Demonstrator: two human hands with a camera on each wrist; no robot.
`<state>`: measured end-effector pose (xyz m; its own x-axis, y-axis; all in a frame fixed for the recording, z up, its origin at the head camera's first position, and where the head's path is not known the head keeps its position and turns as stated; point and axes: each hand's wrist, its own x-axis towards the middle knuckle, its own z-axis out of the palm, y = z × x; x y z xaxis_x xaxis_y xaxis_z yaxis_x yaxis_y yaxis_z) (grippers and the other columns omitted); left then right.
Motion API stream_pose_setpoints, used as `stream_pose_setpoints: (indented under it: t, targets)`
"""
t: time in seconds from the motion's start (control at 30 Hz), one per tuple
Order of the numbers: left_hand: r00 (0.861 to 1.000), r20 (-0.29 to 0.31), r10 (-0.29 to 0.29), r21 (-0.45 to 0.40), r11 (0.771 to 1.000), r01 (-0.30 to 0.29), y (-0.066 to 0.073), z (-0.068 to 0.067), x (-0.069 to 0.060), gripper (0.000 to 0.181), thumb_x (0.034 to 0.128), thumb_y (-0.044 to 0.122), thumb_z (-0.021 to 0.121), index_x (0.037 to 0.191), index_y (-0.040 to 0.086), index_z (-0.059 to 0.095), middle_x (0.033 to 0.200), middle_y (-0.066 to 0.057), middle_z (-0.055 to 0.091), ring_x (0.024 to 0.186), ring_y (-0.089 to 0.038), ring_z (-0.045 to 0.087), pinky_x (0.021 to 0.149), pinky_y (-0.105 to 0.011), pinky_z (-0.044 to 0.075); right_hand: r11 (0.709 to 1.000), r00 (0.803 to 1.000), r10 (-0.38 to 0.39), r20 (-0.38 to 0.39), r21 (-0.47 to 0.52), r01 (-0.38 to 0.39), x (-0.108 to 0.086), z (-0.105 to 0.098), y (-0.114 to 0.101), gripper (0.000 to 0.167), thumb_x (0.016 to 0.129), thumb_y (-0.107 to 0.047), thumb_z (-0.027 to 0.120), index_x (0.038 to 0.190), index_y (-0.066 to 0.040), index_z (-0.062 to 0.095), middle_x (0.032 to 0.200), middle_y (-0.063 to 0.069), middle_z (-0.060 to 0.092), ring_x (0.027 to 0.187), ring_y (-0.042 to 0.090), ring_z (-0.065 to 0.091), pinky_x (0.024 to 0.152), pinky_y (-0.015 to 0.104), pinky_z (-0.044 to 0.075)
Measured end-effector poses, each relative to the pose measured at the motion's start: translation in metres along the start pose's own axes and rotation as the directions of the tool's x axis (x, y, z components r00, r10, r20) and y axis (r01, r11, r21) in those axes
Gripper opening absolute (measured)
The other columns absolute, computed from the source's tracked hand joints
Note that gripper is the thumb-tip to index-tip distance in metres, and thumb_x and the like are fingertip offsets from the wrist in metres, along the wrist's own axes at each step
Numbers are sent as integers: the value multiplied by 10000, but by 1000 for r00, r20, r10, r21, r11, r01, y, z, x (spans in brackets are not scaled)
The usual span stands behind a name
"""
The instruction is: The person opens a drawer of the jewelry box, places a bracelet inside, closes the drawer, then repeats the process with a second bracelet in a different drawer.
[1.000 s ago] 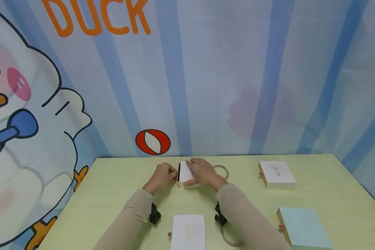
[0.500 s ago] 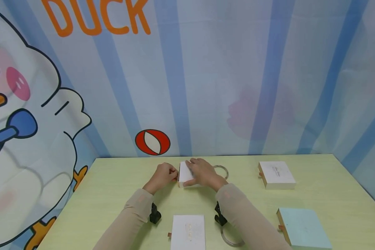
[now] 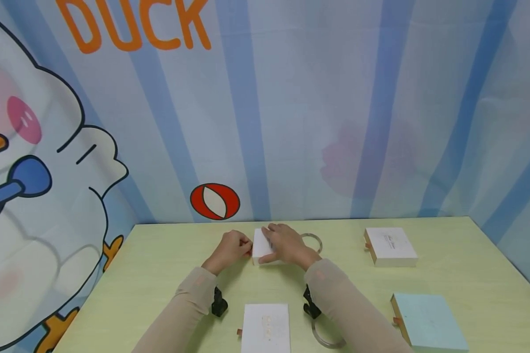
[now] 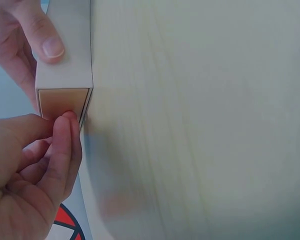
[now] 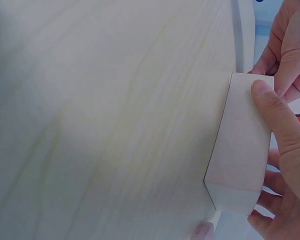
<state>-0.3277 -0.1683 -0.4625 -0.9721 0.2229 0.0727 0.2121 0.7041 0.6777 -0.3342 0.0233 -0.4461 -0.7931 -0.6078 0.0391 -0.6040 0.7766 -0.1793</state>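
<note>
A small white drawer box (image 3: 258,245) lies near the table's back edge, between both hands. My right hand (image 3: 288,242) grips its sleeve (image 5: 242,135), thumb along one long side and the fingers over the other. At the box's left end is my left hand (image 3: 230,249), its thumb and fingertips pinched together against the tan drawer front (image 4: 60,99). Any pull tab there is hidden by the fingers. In the left wrist view the drawer front sits about flush with the sleeve's edge.
A grey ring (image 3: 320,241) lies behind my right hand and another (image 3: 326,342) below the right forearm. A white box (image 3: 266,326) is at the front, a second white box (image 3: 390,245) at back right, and a pale blue box (image 3: 430,321) at front right. A printed curtain (image 3: 291,122) hangs behind.
The drawer has slid into the sleeve: the dark gap at the box's left end has narrowed and closed. My left hand has shifted slightly right with it; the right hand stays in place.
</note>
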Motion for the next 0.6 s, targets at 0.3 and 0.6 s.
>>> stream_pose_setpoints:
  t: [0.3,0.6]
  targets:
    - [1000,9,5,-7,1000,-5,-1,1,1,179,966,20,626,851,-2,762,717,-34,690,619,-163,616,579,-245,479,1000,1000,0,-2,-9,0,1,1,0,902,828,-557,740,1495,-37,426,1474,189,458,1318,363,463,1065,441,388]
    - [1000,10,16,-28,999,-16,-1,0,-1,194,966,14,620,837,-5,764,705,-52,693,624,-196,630,563,-241,460,1000,1000,-6,-8,-31,6,0,2,-2,895,842,-557,727,1494,-25,422,1468,194,459,1318,367,461,1082,447,366]
